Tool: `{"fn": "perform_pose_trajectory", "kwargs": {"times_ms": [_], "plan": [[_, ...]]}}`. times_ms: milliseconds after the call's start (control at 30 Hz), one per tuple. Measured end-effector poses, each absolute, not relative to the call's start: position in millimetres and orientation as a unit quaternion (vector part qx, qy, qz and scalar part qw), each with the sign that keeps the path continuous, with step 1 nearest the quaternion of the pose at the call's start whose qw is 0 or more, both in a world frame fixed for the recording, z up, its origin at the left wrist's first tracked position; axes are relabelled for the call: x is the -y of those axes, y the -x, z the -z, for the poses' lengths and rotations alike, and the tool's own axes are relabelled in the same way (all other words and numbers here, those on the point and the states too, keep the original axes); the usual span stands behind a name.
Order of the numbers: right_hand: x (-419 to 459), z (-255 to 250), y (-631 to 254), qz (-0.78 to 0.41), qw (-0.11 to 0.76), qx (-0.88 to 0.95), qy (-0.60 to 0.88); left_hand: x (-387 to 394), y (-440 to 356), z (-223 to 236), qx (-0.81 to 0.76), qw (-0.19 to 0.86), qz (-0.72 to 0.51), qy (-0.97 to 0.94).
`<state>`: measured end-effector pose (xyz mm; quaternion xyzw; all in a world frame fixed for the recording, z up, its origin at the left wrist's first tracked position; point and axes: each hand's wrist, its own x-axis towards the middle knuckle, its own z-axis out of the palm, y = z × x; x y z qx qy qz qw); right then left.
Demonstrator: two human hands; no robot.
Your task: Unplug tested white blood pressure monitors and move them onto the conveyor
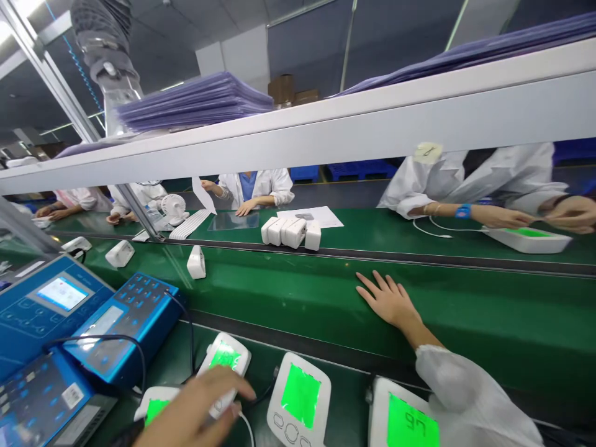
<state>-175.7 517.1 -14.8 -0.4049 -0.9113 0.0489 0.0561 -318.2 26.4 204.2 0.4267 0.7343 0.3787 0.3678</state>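
My left hand [200, 403] is slightly blurred over a white monitor [226, 354] with a green-lit screen. The monitor's lower end shows between forefinger and thumb; whether they grip it I cannot tell. Partly behind this hand is a second monitor [157, 400], and a white cable [246, 428] runs below the fingers. My right hand [388, 303] lies open, fingers spread, on the green conveyor belt [288, 298]. To its lower left lies a third monitor [300, 397]. Another monitor [405, 416], its screen showing digits, is partly covered by my right sleeve.
Blue test boxes [118, 323] with cables stand at left. White blocks [291, 232] sit beyond the belt; one block [196, 262] stands on it. A shelf [298, 133] carrying purple sheets [195, 99] crosses above. Opposite, a co-worker's hands [568, 214] are near another monitor [526, 239].
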Motion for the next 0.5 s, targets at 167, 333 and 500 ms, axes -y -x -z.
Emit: {"fn": "perform_pose_trajectory", "kwargs": {"times_ms": [167, 333, 500], "plan": [[-527.4, 20.2, 162.8, -0.041, 0.060, 0.915, 0.398, -62.9, 439.7, -226.3, -0.814, 0.050, -0.004, -0.579], [-538.1, 22.7, 151.5, -0.040, 0.063, 0.913, 0.400, -106.1, 555.0, -215.0, -0.810, -0.018, 0.135, -0.571], [-549.7, 24.6, 140.5, -0.049, 0.063, 0.909, 0.408, -130.9, 610.4, -200.7, -0.781, -0.030, 0.188, -0.594]]}}
